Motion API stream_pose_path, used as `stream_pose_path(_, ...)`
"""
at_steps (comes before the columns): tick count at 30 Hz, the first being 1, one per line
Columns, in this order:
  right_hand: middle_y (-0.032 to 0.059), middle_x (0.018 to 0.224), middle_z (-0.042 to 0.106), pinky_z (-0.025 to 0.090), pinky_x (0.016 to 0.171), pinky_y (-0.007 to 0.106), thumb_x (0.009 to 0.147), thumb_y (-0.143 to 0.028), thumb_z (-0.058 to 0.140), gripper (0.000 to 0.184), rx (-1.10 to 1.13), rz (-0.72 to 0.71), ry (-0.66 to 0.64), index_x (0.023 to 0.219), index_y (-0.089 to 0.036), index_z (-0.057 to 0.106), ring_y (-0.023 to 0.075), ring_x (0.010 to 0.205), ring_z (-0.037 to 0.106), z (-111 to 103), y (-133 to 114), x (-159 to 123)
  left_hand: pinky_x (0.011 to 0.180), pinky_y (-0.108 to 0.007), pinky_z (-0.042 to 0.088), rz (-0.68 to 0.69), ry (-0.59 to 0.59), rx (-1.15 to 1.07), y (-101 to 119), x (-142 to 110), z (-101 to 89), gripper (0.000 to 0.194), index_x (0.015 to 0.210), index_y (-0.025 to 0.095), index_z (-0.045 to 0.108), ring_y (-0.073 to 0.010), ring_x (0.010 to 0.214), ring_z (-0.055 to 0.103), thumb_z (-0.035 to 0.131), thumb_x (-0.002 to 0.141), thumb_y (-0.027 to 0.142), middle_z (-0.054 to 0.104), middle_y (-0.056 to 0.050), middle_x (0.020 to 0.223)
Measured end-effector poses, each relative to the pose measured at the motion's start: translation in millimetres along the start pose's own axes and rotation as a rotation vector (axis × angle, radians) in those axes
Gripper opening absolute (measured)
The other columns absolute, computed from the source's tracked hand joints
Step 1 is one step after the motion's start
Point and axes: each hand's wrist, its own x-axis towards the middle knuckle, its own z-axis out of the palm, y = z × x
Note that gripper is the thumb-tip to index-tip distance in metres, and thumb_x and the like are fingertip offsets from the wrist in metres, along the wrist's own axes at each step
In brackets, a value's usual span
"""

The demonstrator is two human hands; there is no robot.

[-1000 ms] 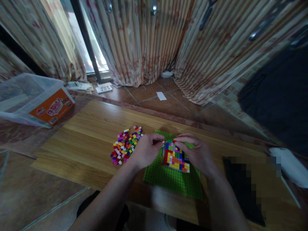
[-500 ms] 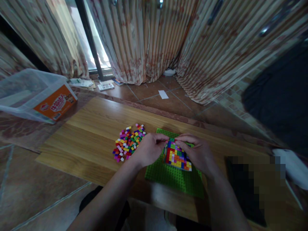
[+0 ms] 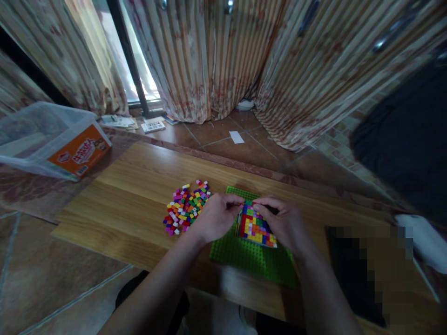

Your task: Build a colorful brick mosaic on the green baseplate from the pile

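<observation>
A green studded baseplate (image 3: 244, 256) lies on the wooden table (image 3: 132, 195). On it stands a square block of small multicoloured bricks (image 3: 254, 229). My left hand (image 3: 216, 217) is curled at the block's left edge, fingertips pinched at its far corner. My right hand (image 3: 284, 223) curls over the block's right side, fingers pinched at the top edge close to the left fingertips. What the fingertips pinch is too small to make out. A loose pile of small coloured bricks (image 3: 185, 207) lies just left of my left hand.
A clear plastic tub with an orange label (image 3: 59, 142) sits at the far left. Striped curtains (image 3: 216, 60) hang behind the table, with papers (image 3: 153, 125) on the tiled floor. A dark object (image 3: 401, 139) fills the right side, and a blurred patch (image 3: 370, 265) covers the table's right end.
Both hands stay on the brick block, their fingertips drawing slightly closer at its far edge. The view shifted a little; the pile and baseplate have not moved.
</observation>
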Motion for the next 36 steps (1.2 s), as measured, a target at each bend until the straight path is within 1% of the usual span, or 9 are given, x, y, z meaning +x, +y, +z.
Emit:
stream_pose_path(6, 0.0027, 0.091, 0.075, 0.051, 0.076, 0.033, 0.082, -0.039, 0.067, 0.02, 0.051, 0.064, -0.024, 0.092, -0.024, 0.076, 0.0197, 0.083, 0.068, -5.1, 5.6, -0.3, 0.078, -0.027, 0.052, -0.001, 0.035, -0.033, -2.0, 1.6, -1.4, 0.024, 0.096, 0.017, 0.075, -0.0171, 0.084, 0.066, 0.055, 0.083, 0.016, 0.075, -0.003, 0.091)
stream_pose_path(8, 0.0034, 0.095, 0.076, 0.052, 0.078, 0.034, 0.083, -0.039, 0.067, 0.022, 0.076, 0.06, 0.037, 0.096, -0.025, 0.076, 0.0203, 0.086, 0.069, -7.5, 6.1, 0.3, 0.08, -0.028, 0.052, -0.007, 0.086, -0.078, -3.2, 2.8, -2.3, 0.024, 0.099, 0.015, 0.073, -0.0178, 0.087, 0.066, 0.058, 0.081, 0.015, 0.075, -0.004, 0.094)
stream_pose_path(10, 0.0038, 0.098, 0.076, 0.053, 0.083, 0.036, 0.084, -0.038, 0.066, 0.02, 0.113, 0.02, 0.142, 0.095, -0.025, 0.076, 0.0207, 0.09, 0.069, -8.9, 4.3, 1.1, 0.081, -0.029, 0.052, -0.002, 0.133, -0.125, -3.8, 3.7, -2.8, 0.025, 0.102, 0.014, 0.072, -0.0182, 0.088, 0.066, 0.06, 0.08, 0.015, 0.074, -0.007, 0.096)
stream_pose_path(13, 0.0032, 0.097, 0.076, 0.053, 0.086, 0.036, 0.085, -0.036, 0.065, 0.017, 0.135, -0.062, 0.237, 0.092, -0.025, 0.076, 0.02, 0.091, 0.069, -8.2, -3.1, 1.6, 0.08, -0.029, 0.051, 0.039, 0.152, -0.178, -3.0, 3.5, -1.7, 0.028, 0.106, 0.013, 0.07, -0.0172, 0.086, 0.064, 0.06, 0.079, 0.014, 0.072, -0.006, 0.093)
stream_pose_path(17, 0.0027, 0.099, 0.074, 0.052, 0.085, 0.033, 0.089, -0.034, 0.062, 0.017, 0.076, -0.155, 0.182, 0.097, -0.026, 0.075, 0.0186, 0.093, 0.068, -3.0, -15.6, 0.2, 0.08, -0.028, 0.05, 0.106, 0.161, -0.223, 0.5, 1.5, 2.1, 0.031, 0.11, 0.015, 0.068, -0.0153, 0.084, 0.062, 0.06, 0.08, 0.014, 0.069, -0.004, 0.091)
stream_pose_path(22, 0.0026, 0.099, 0.072, 0.051, 0.085, 0.032, 0.089, -0.033, 0.063, 0.016, 0.069, -0.189, 0.113, 0.097, -0.026, 0.074, 0.0177, 0.094, 0.067, 5.5, -22.8, -0.4, 0.083, -0.028, 0.05, 0.153, 0.148, -0.259, 5.4, 0.2, 5.3, 0.032, 0.114, 0.015, 0.065, -0.0143, 0.084, 0.062, 0.061, 0.082, 0.016, 0.067, -0.003, 0.09)
stream_pose_path(27, 0.0006, 0.093, 0.071, 0.051, 0.08, 0.029, 0.088, -0.029, 0.065, 0.011, 0.102, -0.222, 0.157, 0.091, -0.027, 0.075, 0.0159, 0.088, 0.067, 12.0, -22.7, -0.4, 0.082, -0.027, 0.05, 0.131, 0.17, -0.313, 8.7, -0.3, 6.5, 0.036, 0.117, 0.014, 0.061, -0.0133, 0.082, 0.063, 0.062, 0.081, 0.014, 0.068, -0.002, 0.087)
stream_pose_path(31, 0.0011, 0.092, 0.072, 0.051, 0.078, 0.031, 0.088, -0.028, 0.064, 0.012, 0.018, -0.267, 0.203, 0.088, -0.027, 0.076, 0.0169, 0.087, 0.066, 14.1, -24.2, -1.9, 0.077, -0.025, 0.05, 0.094, 0.205, -0.325, 11.4, -1.3, 7.1, 0.034, 0.113, 0.014, 0.062, -0.0128, 0.078, 0.064, 0.064, 0.079, 0.012, 0.067, -0.002, 0.084)
stream_pose_path(36, 0.0033, 0.092, 0.072, 0.049, 0.083, 0.038, 0.09, -0.028, 0.062, 0.014, -0.229, -0.401, 0.273, 0.089, -0.025, 0.075, 0.0198, 0.087, 0.065, 14.5, -29.3, -4.0, 0.075, -0.025, 0.05, 0.031, 0.25, -0.336, 15.8, -1.3, 8.3, 0.031, 0.107, 0.013, 0.064, -0.0117, 0.074, 0.062, 0.064, 0.076, 0.009, 0.067, -0.001, 0.082)
